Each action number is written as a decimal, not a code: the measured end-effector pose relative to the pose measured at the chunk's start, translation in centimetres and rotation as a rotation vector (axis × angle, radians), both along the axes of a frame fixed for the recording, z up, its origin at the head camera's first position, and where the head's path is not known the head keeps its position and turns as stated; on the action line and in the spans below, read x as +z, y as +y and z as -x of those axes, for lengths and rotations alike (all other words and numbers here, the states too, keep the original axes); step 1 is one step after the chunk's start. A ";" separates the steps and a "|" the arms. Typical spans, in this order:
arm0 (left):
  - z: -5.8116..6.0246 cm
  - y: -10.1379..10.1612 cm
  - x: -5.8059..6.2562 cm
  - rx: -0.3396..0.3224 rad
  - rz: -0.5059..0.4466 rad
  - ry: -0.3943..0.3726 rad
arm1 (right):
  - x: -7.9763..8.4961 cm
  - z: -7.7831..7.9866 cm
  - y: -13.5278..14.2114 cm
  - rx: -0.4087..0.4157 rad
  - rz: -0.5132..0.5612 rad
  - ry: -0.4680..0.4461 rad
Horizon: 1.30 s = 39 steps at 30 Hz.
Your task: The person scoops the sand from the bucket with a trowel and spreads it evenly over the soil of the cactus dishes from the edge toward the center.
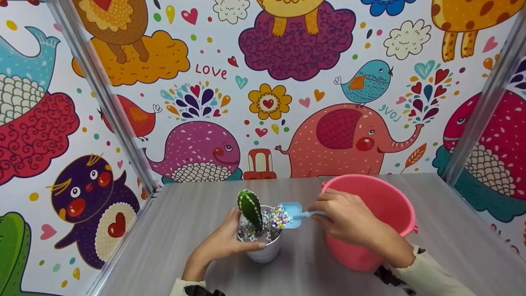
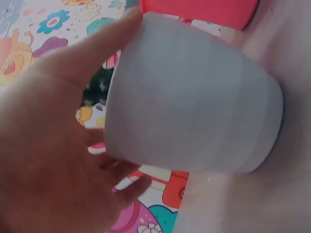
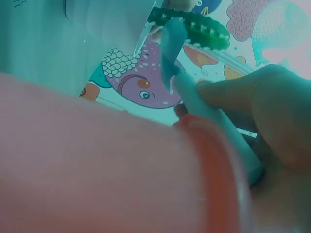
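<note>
A green cactus (image 1: 250, 209) stands in a white plant pot (image 1: 264, 254) with small pale stones around its base. My left hand (image 1: 224, 240) grips the pot near the rim, thumb in front and fingers behind; the left wrist view shows the pot's side wall (image 2: 194, 97) close up. In my right hand (image 1: 345, 216) is the handle of a light blue toy shovel (image 1: 294, 213). Its scoop lies at the pot's right rim, bearing multicoloured beads (image 1: 279, 217) that spill over toward the stones. In the right wrist view the shovel handle (image 3: 204, 109) runs between thumb and fingers.
Just right of the pot stands a pink bucket (image 1: 357, 250), its mouth partly under my right forearm. All this rests on a grey wood-grain table (image 1: 185, 209). Walls with printed cartoon animals (image 1: 337, 139) rise behind and at both sides, joined by metal corner posts (image 1: 111, 107).
</note>
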<state>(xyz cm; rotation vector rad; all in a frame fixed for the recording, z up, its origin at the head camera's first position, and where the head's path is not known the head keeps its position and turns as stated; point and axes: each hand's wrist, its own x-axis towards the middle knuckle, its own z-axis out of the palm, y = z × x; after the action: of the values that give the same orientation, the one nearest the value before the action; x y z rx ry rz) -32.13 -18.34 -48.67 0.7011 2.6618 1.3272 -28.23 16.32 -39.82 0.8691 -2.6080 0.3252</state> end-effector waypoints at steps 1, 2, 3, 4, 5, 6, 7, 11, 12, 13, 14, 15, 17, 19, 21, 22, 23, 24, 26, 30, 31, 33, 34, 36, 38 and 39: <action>-0.1 0.1 0.1 0.006 0.012 0.008 | 0.0 -0.1 -0.1 -0.009 -0.006 0.008; -0.2 0.2 0.1 0.008 0.021 0.013 | 0.0 -0.1 -0.2 -0.019 -0.011 0.013; -0.2 0.2 0.2 0.009 0.029 0.013 | 0.0 -0.1 -0.3 -0.026 -0.014 0.016; -0.2 0.2 0.2 0.001 0.031 0.015 | 0.0 -0.2 -0.4 -0.033 -0.016 0.018; -0.2 0.1 0.3 -0.012 0.030 0.013 | 0.0 -0.2 -0.4 -0.039 -0.018 0.019; -0.2 0.0 0.3 -0.033 0.026 0.012 | 0.0 -0.2 -0.5 -0.042 -0.018 0.020; -0.1 -0.2 0.3 -0.059 0.020 0.009 | 0.0 -0.1 -0.5 -0.044 -0.020 0.024; 0.1 -0.9 0.3 -0.114 -0.004 0.000 | -0.1 -0.2 -0.5 -0.045 -0.030 0.037; 0.0 -1.0 0.3 -0.108 -0.006 0.001 | -0.1 -0.2 -0.5 -0.045 -0.031 0.038; -0.1 -0.9 0.4 -0.094 -0.003 0.005 | -0.1 -0.2 -0.5 -0.045 -0.032 0.042; -0.2 -0.9 0.5 -0.075 0.005 0.012 | -0.1 -0.2 -0.5 -0.047 -0.033 0.046; -0.3 -0.8 0.5 -0.060 0.018 0.021 | -0.1 -0.3 -0.5 -0.048 -0.037 0.053; -0.5 -0.6 0.7 -0.045 0.040 0.032 | -0.1 -0.3 -0.5 -0.050 -0.045 0.067; -0.6 -0.7 0.9 -0.057 0.053 0.038 | -0.2 -0.3 -0.4 -0.052 -0.054 0.081; -0.6 -1.0 1.0 -0.077 0.052 0.040 | -0.2 -0.3 -0.4 -0.056 -0.065 0.089; -0.6 -1.1 1.0 -0.084 0.043 0.039 | -0.2 -0.3 -0.4 -0.058 -0.066 0.087; -0.6 -1.2 1.0 -0.087 0.034 0.039 | -0.2 -0.3 -0.4 -0.061 -0.067 0.085; -0.6 -1.3 1.0 -0.086 0.026 0.039 | -0.2 -0.3 -0.4 -0.061 -0.067 0.083; -0.6 -1.2 1.0 -0.063 0.019 0.047 | -0.2 -0.3 -0.4 -0.059 -0.067 0.082; -0.7 -0.5 0.9 -0.013 0.042 0.061 | -0.2 -0.3 -0.3 -0.050 -0.063 0.084; -0.7 -0.4 0.9 -0.007 0.054 0.063 | -0.3 -0.3 -0.3 -0.047 -0.062 0.086; -0.7 -0.2 0.9 -0.017 0.064 0.055 | -0.3 -0.3 -0.3 -0.043 -0.061 0.088; -0.7 -0.3 1.0 -0.027 0.063 0.052 | -0.3 -0.3 -0.3 -0.041 -0.060 0.090; -0.7 -0.5 1.0 -0.055 0.047 0.038 | -0.3 -0.3 -0.3 -0.038 -0.061 0.095; -0.7 -0.8 1.0 -0.072 0.025 0.028 | -0.3 -0.4 -0.3 -0.038 -0.062 0.097; -0.6 -0.8 1.0 -0.072 0.019 0.026 | -0.3 -0.4 -0.3 -0.037 -0.062 0.097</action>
<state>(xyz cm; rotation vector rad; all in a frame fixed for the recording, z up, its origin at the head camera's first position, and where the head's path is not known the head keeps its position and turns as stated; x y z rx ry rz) -31.48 -19.19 -47.64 0.8089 2.6384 1.2823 -27.84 15.98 -40.12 0.8348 -2.5529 0.1879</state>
